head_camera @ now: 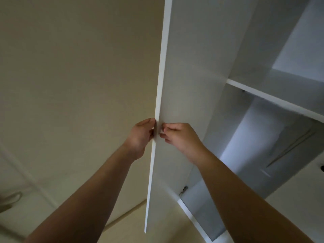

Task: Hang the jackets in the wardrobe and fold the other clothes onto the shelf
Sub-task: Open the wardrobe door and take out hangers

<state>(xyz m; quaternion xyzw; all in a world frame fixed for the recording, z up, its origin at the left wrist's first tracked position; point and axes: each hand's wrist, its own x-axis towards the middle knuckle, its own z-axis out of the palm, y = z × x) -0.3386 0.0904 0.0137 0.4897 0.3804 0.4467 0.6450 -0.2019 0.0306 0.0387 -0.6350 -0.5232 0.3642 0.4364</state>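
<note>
At the wardrobe (263, 41), we have both hands on its door (184, 76), and the job looks barely begun. Our left hand (141, 135) curls against the door's outer side, fingertips at the thin front edge. Our right hand (178, 137), just across that edge, pinches the inner face with bent fingers. The door stands swung out, edge-on between the two hands.

To the right of the right hand and above it, the inside of the wardrobe is open to view. A white shelf (273, 99) runs across it, with the hanging space below. Thin pale lines on the far inner wall may be hangers; we cannot tell. No jackets and no other clothes are in sight, on the shelf or under it.

By our reckoning only the door is in hand so far. Every jacket is yet to be hung, and every other piece is yet to be folded and shelved.
</note>
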